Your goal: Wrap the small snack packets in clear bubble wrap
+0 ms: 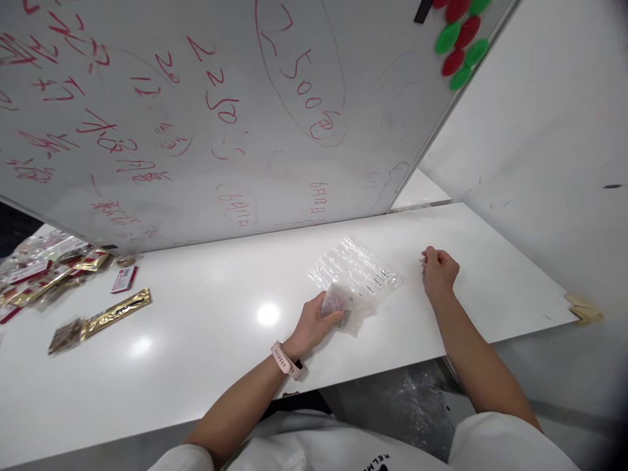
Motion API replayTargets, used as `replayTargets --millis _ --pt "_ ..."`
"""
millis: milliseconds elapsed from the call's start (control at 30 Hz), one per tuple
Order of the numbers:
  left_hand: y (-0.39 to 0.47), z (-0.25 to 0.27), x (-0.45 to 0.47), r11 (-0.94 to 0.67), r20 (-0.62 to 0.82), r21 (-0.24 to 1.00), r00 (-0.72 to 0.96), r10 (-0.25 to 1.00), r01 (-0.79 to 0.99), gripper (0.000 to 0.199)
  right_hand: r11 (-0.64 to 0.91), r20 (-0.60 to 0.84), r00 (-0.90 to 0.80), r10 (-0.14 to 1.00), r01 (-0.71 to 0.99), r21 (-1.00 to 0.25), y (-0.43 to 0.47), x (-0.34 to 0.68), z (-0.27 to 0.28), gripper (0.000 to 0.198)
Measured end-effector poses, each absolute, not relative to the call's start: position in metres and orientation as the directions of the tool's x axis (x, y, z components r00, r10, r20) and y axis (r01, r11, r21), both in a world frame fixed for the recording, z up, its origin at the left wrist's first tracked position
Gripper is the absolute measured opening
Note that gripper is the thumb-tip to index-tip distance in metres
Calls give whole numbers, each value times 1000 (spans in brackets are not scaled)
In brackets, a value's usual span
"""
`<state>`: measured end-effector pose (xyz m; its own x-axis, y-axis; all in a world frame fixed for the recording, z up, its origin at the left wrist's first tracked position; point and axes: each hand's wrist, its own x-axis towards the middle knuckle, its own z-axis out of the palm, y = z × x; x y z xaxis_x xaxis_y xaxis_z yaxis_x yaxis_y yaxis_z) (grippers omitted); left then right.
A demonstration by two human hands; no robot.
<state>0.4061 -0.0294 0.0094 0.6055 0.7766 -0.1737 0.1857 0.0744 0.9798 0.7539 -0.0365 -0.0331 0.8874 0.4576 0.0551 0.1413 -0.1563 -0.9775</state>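
My left hand (310, 325), with a pink band on its wrist, grips a small translucent packet (337, 302) with greyish-pink contents just above the white table (210, 307). Thumb and fingers close on the packet's near side. Behind it, several clear plastic bags (350, 261) with dark printed marks lie flat, partly covered by the packet. To the right of them, my right hand (440, 271) is closed over the table, apart from the packet. Something small and whitish shows at its fingers, too little to name.
A whiteboard (275, 176) with red writing rises behind the table, with red and green magnets (461, 42) at its upper right. Gold and red packages (44, 268) are heaped at the left, near a long gold packet (115, 314). Crumpled clear plastic (422, 405) is below the table's front edge.
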Motion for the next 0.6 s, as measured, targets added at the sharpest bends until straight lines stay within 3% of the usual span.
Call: replayTargets --millis 67,600 --pt "-29 9 406 75 -176 979 607 775 188 26 -143 19 916 400 83 -986 -37 757 -35 25" --pt "-29 10 405 67 -162 983 622 766 174 29 -99 17 900 436 67 -993 -50 747 -33 19"
